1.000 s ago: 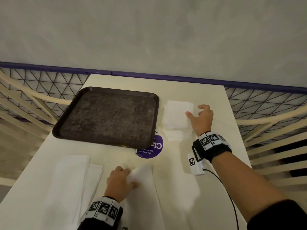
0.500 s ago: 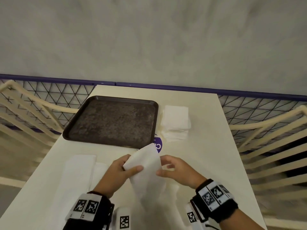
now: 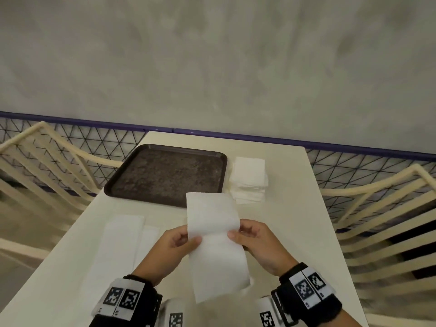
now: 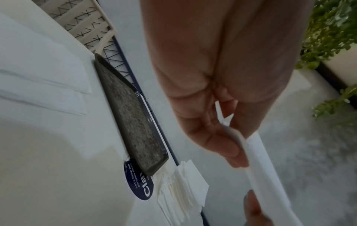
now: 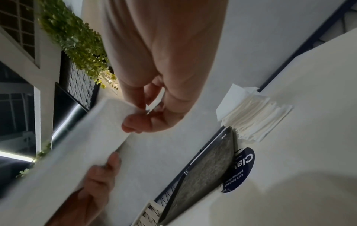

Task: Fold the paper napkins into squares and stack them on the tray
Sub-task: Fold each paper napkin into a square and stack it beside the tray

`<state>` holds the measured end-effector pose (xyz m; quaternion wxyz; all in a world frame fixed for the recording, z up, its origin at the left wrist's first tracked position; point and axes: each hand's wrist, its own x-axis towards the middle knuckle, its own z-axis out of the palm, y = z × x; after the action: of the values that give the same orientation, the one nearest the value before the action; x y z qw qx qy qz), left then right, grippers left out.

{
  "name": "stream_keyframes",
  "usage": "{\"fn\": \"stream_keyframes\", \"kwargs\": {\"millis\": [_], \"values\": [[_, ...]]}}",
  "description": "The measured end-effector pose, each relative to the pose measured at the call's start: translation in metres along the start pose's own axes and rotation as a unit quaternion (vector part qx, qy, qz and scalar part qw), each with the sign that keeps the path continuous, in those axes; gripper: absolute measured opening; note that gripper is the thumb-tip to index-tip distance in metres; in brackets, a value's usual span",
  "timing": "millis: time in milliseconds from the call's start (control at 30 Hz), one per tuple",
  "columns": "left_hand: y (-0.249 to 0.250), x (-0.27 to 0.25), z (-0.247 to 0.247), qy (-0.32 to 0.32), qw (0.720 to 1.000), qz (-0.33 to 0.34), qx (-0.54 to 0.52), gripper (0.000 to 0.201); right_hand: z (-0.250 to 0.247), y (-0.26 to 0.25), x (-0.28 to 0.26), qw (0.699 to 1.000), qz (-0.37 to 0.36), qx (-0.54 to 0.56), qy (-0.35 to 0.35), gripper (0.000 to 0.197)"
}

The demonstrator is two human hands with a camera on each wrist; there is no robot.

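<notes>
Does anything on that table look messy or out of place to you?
Slightly. The pile of folded napkins sits on the table beside the tray, not on it, and its layers are fanned out unevenly. The tray partly covers a round blue sticker.

I read "Let's keep our pantries clean" and large letters "Cla" on the round blue sticker (image 4: 139, 182) on the table (image 4: 58, 168), partly under the tray (image 4: 133, 116).
</notes>
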<state>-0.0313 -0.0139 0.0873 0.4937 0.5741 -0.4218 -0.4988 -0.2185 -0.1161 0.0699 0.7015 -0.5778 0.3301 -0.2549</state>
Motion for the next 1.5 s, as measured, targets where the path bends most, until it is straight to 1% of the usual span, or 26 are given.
{"fn": "stream_keyframes", "kwargs": {"millis": [100,167,200,233,267,333,433,467,500,567,600,667,700,767,800,833,867,900,967,1033,1100,1167,1267,1367,1433,1500], "values": [[0.002,-0.006,-0.001,0.011,0.999,0.041,0.01,0.024,0.002,-0.003,-0.008,1.0,-0.011,0.011,-0.005,0.024],[0.003,-0.009,-0.001,0.018,0.997,0.062,0.03,0.033,0.002,-0.005,-0.011,0.999,-0.031,0.003,-0.004,0.021],[0.004,-0.011,-0.001,0.02,0.996,0.069,0.044,0.041,0.002,-0.007,-0.013,0.999,-0.042,-0.005,-0.001,0.025],[0.006,-0.012,-0.001,0.02,0.995,0.074,0.057,0.046,0.002,-0.008,-0.014,0.998,-0.054,-0.016,0.0,0.034],[0.008,-0.013,0.0,0.015,0.995,0.072,0.061,0.048,0.001,-0.009,-0.015,0.997,-0.069,-0.034,0.001,0.041],[0.01,-0.014,0.0,0.009,0.998,0.054,0.036,0.041,0.001,-0.01,-0.015,0.991,-0.105,-0.087,0.01,0.052],[0.017,-0.016,0.004,0.007,0.995,-0.009,-0.096,0.014,-0.001,-0.009,-0.014,0.978,-0.146,-0.142,0.035,0.059],[0.02,-0.016,0.007,0.002,0.991,-0.026,-0.131,0.017,-0.001,-0.009,-0.014,0.975,-0.16,-0.15,0.043,0.059],[0.023,-0.017,0.009,0.001,0.989,-0.039,-0.141,0.023,0.0,-0.01,-0.014,0.971,-0.174,-0.154,0.048,0.058],[0.025,-0.017,0.013,0.013,0.995,-0.042,-0.095,0.03,0.003,-0.011,-0.014,0.966,-0.197,-0.158,0.053,0.05],[0.024,-0.016,0.016,0.024,0.998,-0.03,-0.057,0.029,0.004,-0.012,-0.015,0.965,-0.2,-0.159,0.055,0.046],[0.022,-0.013,0.019,0.055,0.998,-0.002,-0.001,0.017,0.004,-0.014,-0.016,0.964,-0.197,-0.171,0.045,0.043],[0.021,-0.012,0.019,0.066,0.998,0.013,0.02,0.012,0.002,-0.016,-0.018,0.964,-0.193,-0.179,0.024,0.04],[0.017,-0.01,0.017,0.075,0.993,0.056,0.073,0.007,-0.002,-0.023,-0.023,0.968,-0.173,-0.177,-0.052,0.034],[0.016,-0.009,0.016,0.075,0.988,0.082,0.111,0.007,-0.004,-0.027,-0.024,0.97,-0.154,-0.167,-0.085,0.038],[0.016,-0.009,0.016,0.075,0.98,0.107,0.15,0.007,-0.004,-0.029,-0.025,0.971,-0.139,-0.164,-0.099,0.042],[0.016,-0.009,0.016,0.072,0.972,0.13,0.183,0.005,-0.003,-0.03,-0.024,0.971,-0.135,-0.177,-0.091,0.043],[0.017,-0.009,0.017,0.067,0.965,0.147,0.208,0.005,0.0,-0.029,-0.023,0.967,-0.139,-0.205,-0.068,0.039],[0.016,-0.009,0.018,0.053,0.953,0.174,0.242,0.015,0.006,-0.027,-0.019,0.948,-0.164,-0.273,-0.017,0.022],[0.017,-0.009,0.018,0.05,0.942,0.189,0.272,0.014,0.009,-0.025,-0.016,0.935,-0.183,-0.303,0.01,0.01],[0.018,-0.008,0.018,0.048,0.935,0.203,0.286,0.019,0.01,-0.024,-0.014,0.92,-0.207,-0.331,0.016,0.013],[0.018,-0.008,0.018,0.052,0.929,0.215,0.296,0.02,0.011,-0.023,-0.014,0.901,-0.238,-0.363,0.016,0.021],[0.017,-0.007,0.018,0.076,0.928,0.213,0.295,0.02,0.009,-0.023,-0.013,0.887,-0.256,-0.385,0.014,0.035],[0.018,-0.008,0.016,0.094,0.935,0.198,0.28,0.022,0.002,-0.024,-0.015,0.883,-0.249,-0.397,0.022,0.042],[0.017,-0.01,0.016,0.098,0.938,0.198,0.267,0.023,0.0,-0.024,-0.017,0.888,-0.23,-0.398,0.029,0.046],[0.015,-0.01,0.017,0.093,0.938,0.201,0.268,0.026,-0.003,-0.023,-0.017,0.883,-0.22,-0.414,0.025,0.053]]}}
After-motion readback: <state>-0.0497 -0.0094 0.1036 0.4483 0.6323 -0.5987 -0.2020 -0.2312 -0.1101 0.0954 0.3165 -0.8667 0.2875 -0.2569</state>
